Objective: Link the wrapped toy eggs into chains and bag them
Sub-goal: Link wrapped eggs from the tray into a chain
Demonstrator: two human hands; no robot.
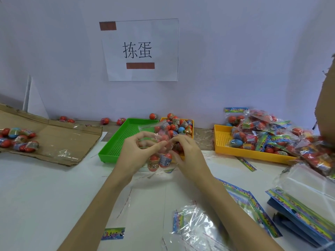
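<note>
- White tabletop [45,192] ran up to a pale wall, where a paper sign [143,49] with two characters and two red bars hung.
- Both hands met above the table's middle: the left hand [135,154] and the right hand [188,156] each pinched, fingers curled, the upper part of a clear bag [159,140] with wrapped toy eggs [159,161] hanging inside.
- Two eggs showed plainly at the bag's bottom; more sat above them, too blurred behind the plastic to count.
- Judging by the grip, the bagging step was in hand; the next move would likely call for closing the bag's mouth without letting the eggs slip out.
- Three trays stood behind: one green tray [112,151], apparently bare; one small yellow tray [191,122] heaped with loose eggs; one large yellow tray [223,145] piled with filled bags [262,131].
- Flattened cardboard [59,140] at left held one cluster of eggs, roughly ten.
- Five or so loose eggs lay along the wall.
- Empty bags [195,227] lay near, printed header cards [297,211] stacked at right.
</note>
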